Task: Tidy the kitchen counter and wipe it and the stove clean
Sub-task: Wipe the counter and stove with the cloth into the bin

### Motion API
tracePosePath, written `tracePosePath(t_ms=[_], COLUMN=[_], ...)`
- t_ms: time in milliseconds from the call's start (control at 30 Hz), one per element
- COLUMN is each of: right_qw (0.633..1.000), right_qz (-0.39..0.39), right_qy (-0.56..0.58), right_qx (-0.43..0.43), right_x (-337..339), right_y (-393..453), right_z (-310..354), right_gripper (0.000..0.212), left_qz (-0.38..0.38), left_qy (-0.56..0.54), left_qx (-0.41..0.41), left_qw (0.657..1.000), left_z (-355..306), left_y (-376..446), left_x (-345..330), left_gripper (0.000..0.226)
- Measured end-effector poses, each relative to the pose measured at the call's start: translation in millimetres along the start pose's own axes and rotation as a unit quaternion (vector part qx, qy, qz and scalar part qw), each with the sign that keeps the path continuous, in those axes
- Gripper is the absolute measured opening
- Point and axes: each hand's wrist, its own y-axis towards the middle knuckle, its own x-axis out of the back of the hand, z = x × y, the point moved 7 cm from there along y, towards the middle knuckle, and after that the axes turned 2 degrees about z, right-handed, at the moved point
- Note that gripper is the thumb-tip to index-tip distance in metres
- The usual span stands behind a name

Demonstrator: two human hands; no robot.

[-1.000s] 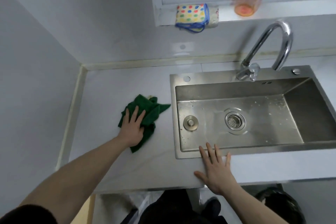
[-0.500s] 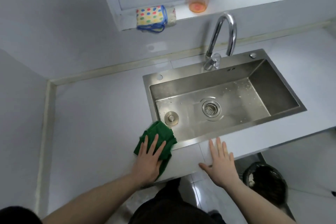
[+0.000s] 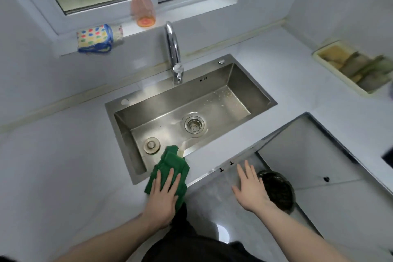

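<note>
Left hand (image 3: 162, 194) flat, fingers straight, pressing green cloth (image 3: 170, 168) onto near rim of steel sink (image 3: 253, 89); cloth's far end drooping over rim into basin, just beside round plug (image 3: 151, 145); right hand (image 3: 251, 187) open, fingers spread, hovering off white counter (image 3: 53, 166) edge, above dark bin (image 3: 278, 189) on floor; faucet (image 3: 173, 53) at far rim; pink bottle (image 3: 143, 7) and dotted cloth (image 3: 95, 38) on windowsill; tray (image 3: 338, 70) far right.
</note>
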Motion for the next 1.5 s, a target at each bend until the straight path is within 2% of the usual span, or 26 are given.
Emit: tracePosePath(t_ms=[100, 233, 467, 533, 633, 800, 1000, 1167, 1400, 1500], right_qw=[0.999, 0.997, 0.988, 0.985, 0.98, 0.974, 0.965, 0.959, 0.947, 0.939], right_qz=[-0.021, -0.054, -0.089, -0.097, -0.111, -0.121, -0.113, -0.089, -0.067, -0.062], right_qy=[0.023, 0.034, 0.076, 0.091, 0.107, 0.115, 0.142, 0.162, 0.176, 0.186], right_qx=[-0.018, -0.042, -0.103, -0.112, -0.125, -0.152, -0.192, -0.216, -0.259, -0.283], right_x=[18.9, 46.0, 85.7, 97.0, 111.2, 137.6, 173.0, 191.0, 199.9, 196.1], right_y=[-13.4, -30.4, -45.3, -43.5, -32.7, -6.7, 33.2, 62.7, 80.9, 76.0], right_z=[-54.4, -135.2, -244.8, -262.1, -284.2, -319.9, -358.1, -380.1, -403.7, -414.9], right_gripper=[0.079, 0.078, 0.08, 0.081, 0.083, 0.081, 0.08, 0.078, 0.075, 0.077], left_qz=[0.016, 0.029, 0.138, 0.15, 0.125, 0.154, 0.158, 0.131, 0.155, 0.177], left_qy=[0.012, -0.008, -0.01, -0.001, 0.03, 0.045, 0.09, 0.134, 0.125, 0.102], left_qx=[-0.05, -0.014, 0.03, -0.002, -0.06, -0.062, -0.14, -0.202, -0.236, -0.215], left_qw=[0.999, 0.999, 0.99, 0.989, 0.99, 0.985, 0.973, 0.961, 0.951, 0.955], left_z=[-65.8, -128.0, -145.1, -169.2, -207.6, -235.3, -295.9, -348.7, -418.3, -437.1], left_y=[23.2, 76.1, 150.2, 162.3, 182.3, 245.1, 306.7, 346.2, 424.7, 464.2], left_x=[-1.5, 10.2, -0.1, 16.1, 35.6, 32.8, 45.0, 61.0, 77.4, 80.0], left_gripper=[0.07, 0.072, 0.075, 0.073, 0.07, 0.081, 0.069, 0.064, 0.064, 0.067])
